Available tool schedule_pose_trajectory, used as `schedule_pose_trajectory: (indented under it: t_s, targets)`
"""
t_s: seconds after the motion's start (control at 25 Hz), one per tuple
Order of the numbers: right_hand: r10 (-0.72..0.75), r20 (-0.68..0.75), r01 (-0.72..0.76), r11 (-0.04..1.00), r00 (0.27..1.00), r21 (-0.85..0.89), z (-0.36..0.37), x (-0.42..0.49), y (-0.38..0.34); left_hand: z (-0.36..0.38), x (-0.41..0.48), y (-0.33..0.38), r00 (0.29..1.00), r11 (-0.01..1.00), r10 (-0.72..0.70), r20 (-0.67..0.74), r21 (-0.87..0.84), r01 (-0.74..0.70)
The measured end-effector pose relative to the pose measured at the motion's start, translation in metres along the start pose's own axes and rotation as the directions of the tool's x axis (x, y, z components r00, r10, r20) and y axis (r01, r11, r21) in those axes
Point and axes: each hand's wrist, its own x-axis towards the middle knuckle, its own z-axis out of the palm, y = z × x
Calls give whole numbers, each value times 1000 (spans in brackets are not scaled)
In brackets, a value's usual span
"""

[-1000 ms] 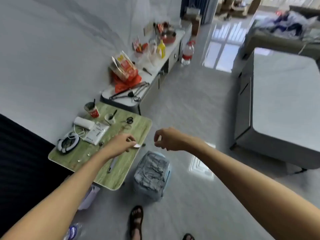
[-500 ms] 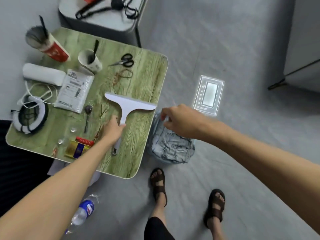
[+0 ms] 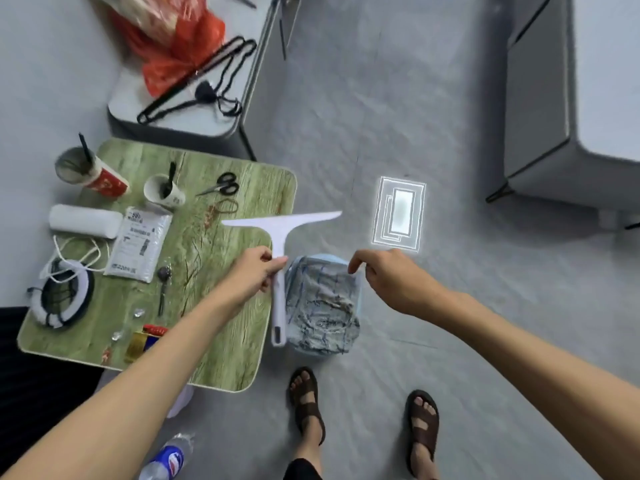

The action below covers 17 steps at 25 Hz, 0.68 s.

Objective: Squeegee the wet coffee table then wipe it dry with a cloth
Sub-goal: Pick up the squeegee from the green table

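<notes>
My left hand (image 3: 254,273) grips the handle of a white squeegee (image 3: 281,226), holding it in the air over the right edge of the small green table (image 3: 221,327), blade pointing away from me. A grey and white patterned cloth (image 3: 323,306) lies draped over a light blue basin on the floor beside that table. Just above the cloth's far corner hovers my right hand (image 3: 384,277), fingers curled and pinched near the fabric; whether it touches the cloth I cannot tell. The grey coffee table (image 3: 540,109) stands at the far right.
The green table carries scissors (image 3: 221,186), two paper cups (image 3: 162,192), a white roll, a packet and a coiled cable. Behind it, a low grey cabinet (image 3: 194,116) holds a red bag and black hangers. A plastic bottle (image 3: 166,460) lies on the floor by my sandalled feet.
My left hand has lifted the squeegee off the green table and carried it right, over the table's edge. My right hand stays close above the cloth. The view has tilted down.
</notes>
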Motion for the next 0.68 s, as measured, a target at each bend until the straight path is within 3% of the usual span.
schedule_pose_trajectory:
  t_s: [0.16,0.28,0.48,0.6,0.68]
  targets:
    - [58,-63,-47,985,996,167,-106,-72,24,60,-61,152,993,967,122,2,-227,-118]
    - [26,-128,20,940,991,341,-188,-115,48,113,-93,260,986,941,164,41,-305,-144]
    - [-7,-190,74,934,982,350,-328,-171,119,214,-120,434,960,913,271,66,-335,-235]
    - [39,-276,44,957,960,288,-403,-177,148,243,-121,515,938,923,332,104,-241,-300]
    - [66,-343,1,982,937,189,-450,-169,168,253,-109,560,917,922,384,110,-7,-386]
